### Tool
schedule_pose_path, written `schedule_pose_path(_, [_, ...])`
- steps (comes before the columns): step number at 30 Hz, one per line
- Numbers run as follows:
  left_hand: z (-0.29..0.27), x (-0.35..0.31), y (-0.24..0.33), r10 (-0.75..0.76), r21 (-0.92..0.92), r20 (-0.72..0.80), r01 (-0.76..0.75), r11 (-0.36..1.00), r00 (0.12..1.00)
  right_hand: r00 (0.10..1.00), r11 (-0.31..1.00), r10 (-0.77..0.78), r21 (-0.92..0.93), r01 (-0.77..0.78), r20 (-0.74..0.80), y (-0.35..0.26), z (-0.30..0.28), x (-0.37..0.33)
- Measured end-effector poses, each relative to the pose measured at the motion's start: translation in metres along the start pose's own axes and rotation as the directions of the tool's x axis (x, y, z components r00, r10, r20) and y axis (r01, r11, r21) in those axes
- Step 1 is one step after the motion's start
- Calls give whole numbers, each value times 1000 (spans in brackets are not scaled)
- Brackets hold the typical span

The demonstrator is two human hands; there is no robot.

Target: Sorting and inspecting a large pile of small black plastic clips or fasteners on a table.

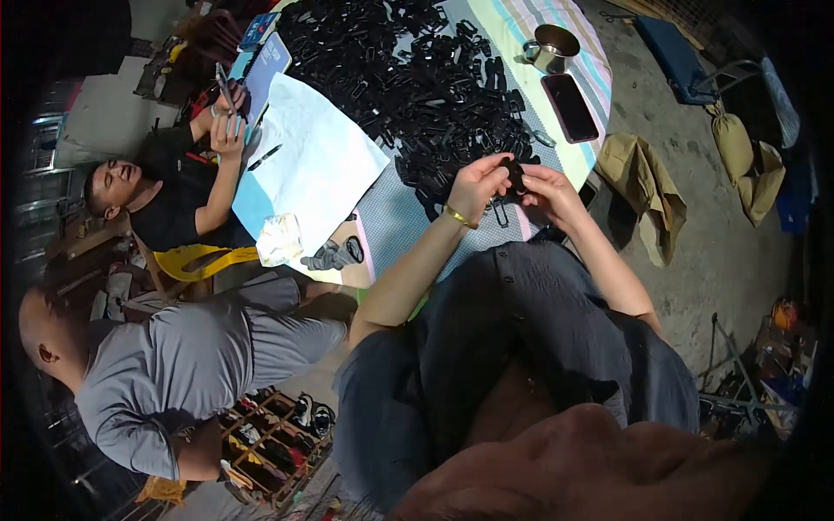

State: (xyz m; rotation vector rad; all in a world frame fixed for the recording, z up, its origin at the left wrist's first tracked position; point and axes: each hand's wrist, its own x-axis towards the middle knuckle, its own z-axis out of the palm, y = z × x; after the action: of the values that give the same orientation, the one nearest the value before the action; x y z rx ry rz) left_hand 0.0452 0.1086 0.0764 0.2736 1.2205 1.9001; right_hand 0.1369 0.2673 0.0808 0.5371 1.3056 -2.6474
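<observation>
Between my two hands, close to the table's near edge, is a small black clip-like piece. My left hand, with a gold band at the wrist, pinches it from one side. My right hand grips its other side, thumb and fingers closed. The fingers cover much of the piece, so its full shape is hidden. Just beyond my hands spreads a large heap of similar black clips, some with loop-shaped frames. One narrow black loop lies on the cloth just below my fingers.
Right of the heap are a metal mug and a phone. A white sheet with a pen and a dark glove lie left. One person sits at left holding a phone; another in grey is nearer me.
</observation>
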Motion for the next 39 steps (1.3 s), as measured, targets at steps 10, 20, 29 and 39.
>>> schedule_pose_path(10, [17,-28,39,282,723,13,-204,660,959,911,765,-411,-527,370,42,1,19,-3])
schedule_pose_path(20, [7,-22,16,169,482,-103,-99,871,980,925,691,-380,-669,273,-14,20,23,2])
schedule_pose_path(29, [7,-20,6,124,624,17,-107,774,992,878,533,-474,-774,342,61,22,23,-17])
schedule_pose_path(39, [13,-5,-35,358,852,356,-457,255,863,984,-69,130,-991,-113,-121,-20,-48,-55])
